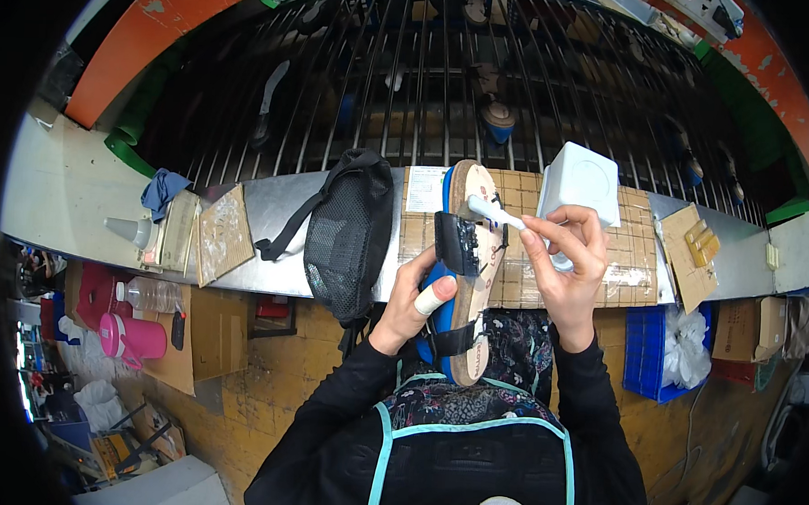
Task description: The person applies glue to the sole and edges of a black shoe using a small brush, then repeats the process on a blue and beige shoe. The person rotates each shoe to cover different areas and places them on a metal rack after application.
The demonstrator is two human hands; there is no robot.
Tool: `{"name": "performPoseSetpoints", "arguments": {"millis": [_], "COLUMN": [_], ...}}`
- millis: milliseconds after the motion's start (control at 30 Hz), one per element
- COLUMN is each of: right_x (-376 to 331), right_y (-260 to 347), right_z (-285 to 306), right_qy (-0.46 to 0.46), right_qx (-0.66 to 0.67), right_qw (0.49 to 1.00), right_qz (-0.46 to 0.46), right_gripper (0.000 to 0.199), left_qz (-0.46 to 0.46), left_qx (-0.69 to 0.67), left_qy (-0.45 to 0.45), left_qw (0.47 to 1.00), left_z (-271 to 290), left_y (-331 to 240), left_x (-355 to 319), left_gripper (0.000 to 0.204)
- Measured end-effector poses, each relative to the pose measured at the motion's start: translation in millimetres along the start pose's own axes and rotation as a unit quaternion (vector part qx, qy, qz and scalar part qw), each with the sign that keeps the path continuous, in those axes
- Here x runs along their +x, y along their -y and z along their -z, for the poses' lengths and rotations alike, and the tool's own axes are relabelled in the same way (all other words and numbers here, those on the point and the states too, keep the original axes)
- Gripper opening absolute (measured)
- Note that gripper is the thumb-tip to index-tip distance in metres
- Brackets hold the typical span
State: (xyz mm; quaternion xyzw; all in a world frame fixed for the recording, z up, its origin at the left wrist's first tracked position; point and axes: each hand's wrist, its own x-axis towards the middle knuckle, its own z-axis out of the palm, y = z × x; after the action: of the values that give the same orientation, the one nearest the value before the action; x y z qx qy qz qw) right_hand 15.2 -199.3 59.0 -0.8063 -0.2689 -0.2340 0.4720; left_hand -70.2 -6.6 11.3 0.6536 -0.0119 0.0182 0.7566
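Mid-frame, a sandal sits between the left hand, gripping its left side, and the right hand, pinching a white tool.

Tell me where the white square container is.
In the head view, the white square container sits right of centre by the far edge of the cardboard, just beyond the right hand and right of the sandal.

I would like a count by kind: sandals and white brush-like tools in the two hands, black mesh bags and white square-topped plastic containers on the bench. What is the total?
Blue, black and tan sandal, in the left hand: 1
White brush-like tool, in the right hand: 1
Black mesh bag: 1
White square-topped plastic container: 1
Total: 4
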Motion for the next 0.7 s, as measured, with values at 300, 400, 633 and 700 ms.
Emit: {"name": "performPoseSetpoints", "arguments": {"millis": [300, 400, 633, 700], "right_x": [1, -3, -20, -32], "right_y": [-14, -16, -19, -15], "right_z": [18, 24, 14, 9], "right_qy": [0.078, 0.103, 0.022, 0.002], "right_qx": [0.029, 0.043, 0.135, 0.125], "right_qw": [0.996, 0.992, 0.99, 0.99], "right_qz": [0.043, 0.057, -0.036, -0.069], "right_gripper": [0.017, 0.017, 0.014, 0.013], "left_qz": [0.007, 0.049, 0.113, 0.097], "left_qx": [-0.047, -0.051, -0.178, -0.209], "left_qy": [0.041, 0.044, 0.034, 0.016], "left_qw": [0.998, 0.997, 0.977, 0.973], "left_z": [3, 5, -10, -16], "left_y": [2, 4, 0, -1], "left_x": [9, 12, 11, 10], "left_gripper": [0.066, 0.067, 0.077, 0.075]}}
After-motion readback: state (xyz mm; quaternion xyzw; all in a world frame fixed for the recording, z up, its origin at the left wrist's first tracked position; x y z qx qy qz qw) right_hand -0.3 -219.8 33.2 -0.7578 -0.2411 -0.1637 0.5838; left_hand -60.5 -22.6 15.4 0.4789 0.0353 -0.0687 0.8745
